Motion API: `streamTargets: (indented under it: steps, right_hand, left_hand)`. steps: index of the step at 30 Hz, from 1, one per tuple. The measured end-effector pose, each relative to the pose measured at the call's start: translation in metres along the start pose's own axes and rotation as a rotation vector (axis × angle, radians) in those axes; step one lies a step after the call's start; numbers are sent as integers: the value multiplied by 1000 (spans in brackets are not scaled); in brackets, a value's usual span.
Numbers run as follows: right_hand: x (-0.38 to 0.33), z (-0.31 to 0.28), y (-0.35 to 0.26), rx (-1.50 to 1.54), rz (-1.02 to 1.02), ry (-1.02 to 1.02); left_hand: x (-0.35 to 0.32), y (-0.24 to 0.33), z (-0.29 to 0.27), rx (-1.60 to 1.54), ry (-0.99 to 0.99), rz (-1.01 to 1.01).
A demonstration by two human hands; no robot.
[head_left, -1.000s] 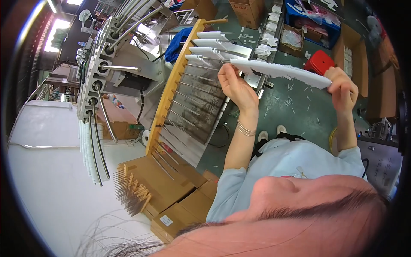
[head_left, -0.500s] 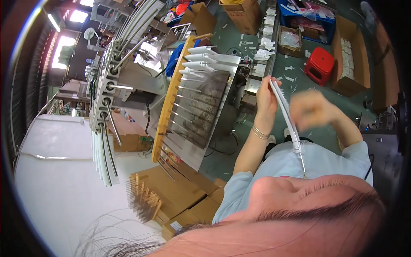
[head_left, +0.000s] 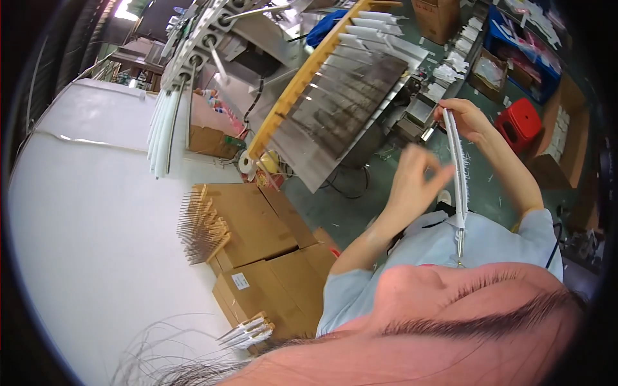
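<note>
A long, narrow white strip [head_left: 456, 164] with a ragged, fringed edge stands upright in front of my chest. Out of its near end comes a thin metal rod [head_left: 460, 243]. My right hand [head_left: 467, 119] is closed around the strip's far end, pinching it between thumb and fingers. To the left of the strip is my left hand [head_left: 417, 177], somewhat blurred, its thumb and fingers apart with nothing visible between them. Whether its thumb tip touches the strip I cannot tell.
Left of me a yellow rack bar [head_left: 302, 80] carries metal rods, some with white pieces on them, above a metal tray [head_left: 354, 106]. Cardboard boxes [head_left: 251, 225] with bundled rods stand nearer. At right are a red stool [head_left: 518, 125] and a blue crate [head_left: 547, 80].
My right hand has come onto the strip's far end, where my left hand was. The left hand has let go and drawn back leftward. The view has turned, shifting the surroundings.
</note>
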State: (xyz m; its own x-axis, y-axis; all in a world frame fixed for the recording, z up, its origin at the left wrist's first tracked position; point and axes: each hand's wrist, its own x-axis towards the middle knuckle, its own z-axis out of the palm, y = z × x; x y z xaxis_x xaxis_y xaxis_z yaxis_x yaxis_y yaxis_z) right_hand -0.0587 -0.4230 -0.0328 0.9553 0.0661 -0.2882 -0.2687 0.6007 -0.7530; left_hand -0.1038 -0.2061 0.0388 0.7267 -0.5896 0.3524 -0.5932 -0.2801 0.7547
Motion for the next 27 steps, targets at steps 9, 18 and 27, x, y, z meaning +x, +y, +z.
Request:
streamTargets:
  steps: [9, 18, 27]
  right_hand:
    - [-23, 85, 51, -113, -118, 60]
    - [-92, 192, 58, -144, -497, 133]
    - [-122, 286, 22, -496, -1283, 88]
  left_hand:
    - [-134, 35, -131, -668, -669, -407]
    - [-205, 13, -244, -509, -539, -574]
    - [-150, -51, -343, -409, 303, -139]
